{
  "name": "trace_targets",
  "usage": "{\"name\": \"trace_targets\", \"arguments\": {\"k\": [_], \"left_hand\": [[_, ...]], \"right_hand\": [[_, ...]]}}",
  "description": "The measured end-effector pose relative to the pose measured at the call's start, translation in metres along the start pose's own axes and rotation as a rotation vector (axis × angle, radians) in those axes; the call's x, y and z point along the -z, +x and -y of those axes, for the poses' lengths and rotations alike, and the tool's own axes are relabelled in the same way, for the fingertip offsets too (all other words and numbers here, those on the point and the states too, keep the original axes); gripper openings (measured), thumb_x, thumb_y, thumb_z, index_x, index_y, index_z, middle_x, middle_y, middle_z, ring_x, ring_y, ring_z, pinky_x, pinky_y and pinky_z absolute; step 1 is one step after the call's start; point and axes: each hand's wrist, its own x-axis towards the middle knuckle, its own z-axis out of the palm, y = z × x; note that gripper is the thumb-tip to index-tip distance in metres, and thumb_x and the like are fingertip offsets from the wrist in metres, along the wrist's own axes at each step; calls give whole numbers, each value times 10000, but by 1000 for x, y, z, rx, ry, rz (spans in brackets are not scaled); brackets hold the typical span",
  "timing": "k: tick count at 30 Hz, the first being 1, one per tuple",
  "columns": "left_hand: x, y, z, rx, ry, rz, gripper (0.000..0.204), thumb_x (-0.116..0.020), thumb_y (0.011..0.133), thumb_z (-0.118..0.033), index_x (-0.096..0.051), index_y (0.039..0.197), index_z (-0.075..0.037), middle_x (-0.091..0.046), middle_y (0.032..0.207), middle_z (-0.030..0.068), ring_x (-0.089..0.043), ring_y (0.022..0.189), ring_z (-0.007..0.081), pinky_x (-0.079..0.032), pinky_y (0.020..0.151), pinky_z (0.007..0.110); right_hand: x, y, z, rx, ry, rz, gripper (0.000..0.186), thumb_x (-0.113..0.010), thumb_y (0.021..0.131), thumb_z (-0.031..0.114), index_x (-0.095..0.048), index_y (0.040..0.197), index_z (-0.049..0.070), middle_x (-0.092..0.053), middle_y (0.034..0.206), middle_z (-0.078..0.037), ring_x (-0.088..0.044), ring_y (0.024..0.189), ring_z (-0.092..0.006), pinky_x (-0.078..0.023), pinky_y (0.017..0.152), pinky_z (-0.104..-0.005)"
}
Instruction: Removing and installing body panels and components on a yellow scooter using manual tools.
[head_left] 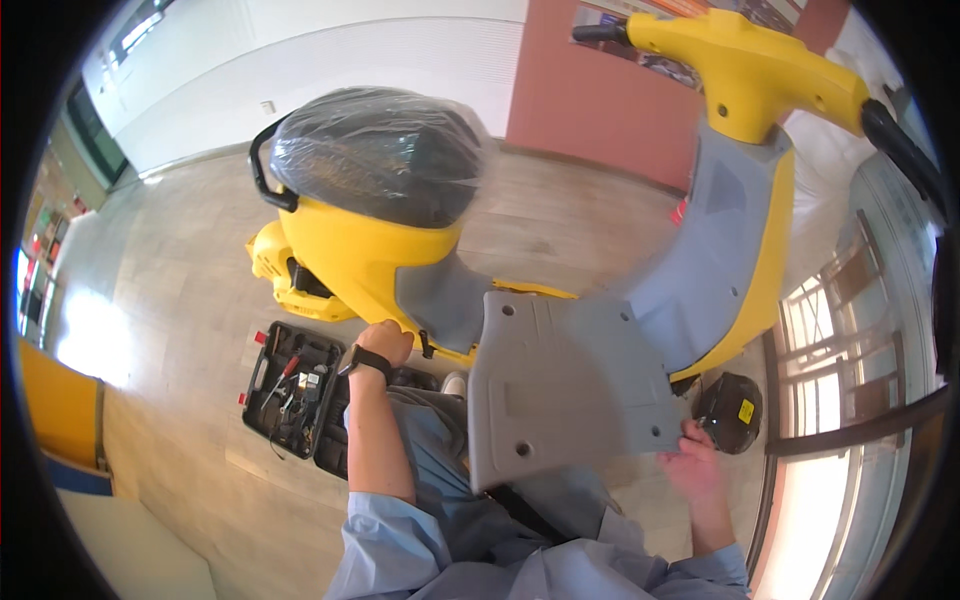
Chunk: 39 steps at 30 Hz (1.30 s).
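Observation:
A yellow and grey scooter stands across the view, its rear to the left and its handlebar to the right. Against its yellow lower side, below the seat, rests my left hand, fingers curled on the panel edge near a small black lever. The grey floorboard sits tilted in front of my lap, with screw holes near its corners. At its near right corner is my right hand, its fingers bent against the board's edge; the fingertips are partly hidden.
An open black tool case with hand tools lies left of my legs. Clear plastic wraps the seat. A dark rounded part with a yellow label lies on the floor beyond my right hand. Windows and a dark rail are at the right.

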Motion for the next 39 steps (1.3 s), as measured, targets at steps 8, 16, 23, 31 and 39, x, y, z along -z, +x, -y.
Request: {"name": "trace_targets", "arguments": {"k": [8, 16, 23, 31, 39], "left_hand": [[-50, 30, 66, -240, 164, 247, 450, -524, 852, -361, -719, 1037, 0, -686, 1079, 251, -652, 1049, 396, -498, 922, 450], [-42, 4, -33, -160, -496, 505, 662, -491, 932, -601, -712, 933, 22, -704, 767, 129, -685, 708, 222, -529, 673, 347], [-97, 9, -71, -78, -893, 719, 665, -536, 938, -584, -559, 1313, -35, -675, 1185, 112, -648, 1073, 213, -521, 798, 337], [-108, 35, -113, -145, -1509, 566, 255, -610, 954, -102, -599, 1169, 33, -660, 1097, 101, -673, 935, 207, -546, 848, 344], [-104, 97, -63, -259, -806, 216, 185, -675, 841, -137, -666, 822, 47, -634, 684, 104, -626, 657, 187, -502, 602, 329]], "right_hand": [[-30, 78, -98, -97, 181, -50, 273, -604, 865, -75, -552, 869, 193, -702, 1033, -20, -655, 1073, -221, -511, 792, -338], [-55, 150, -184, -174, 382, -56, 312, -654, 848, -90, -578, 963, 190, -661, 1033, 18, -638, 975, -157, -499, 860, -329], [-96, 157, -188, -190, 419, -246, 320, -647, 878, -65, -571, 1051, 194, -643, 1110, 36, -610, 1021, -117, -462, 898, -294], [-111, 164, -178, -138, 88, -29, 177, -673, 902, 64, -568, 1028, 130, -687, 1079, -35, -645, 992, -141, -469, 846, -302], [-99, 188, -46, -41, -1011, 24, 224, -681, 885, 214, -568, 876, 21, -719, 872, -128, -695, 866, -175, -527, 754, -296]]}}
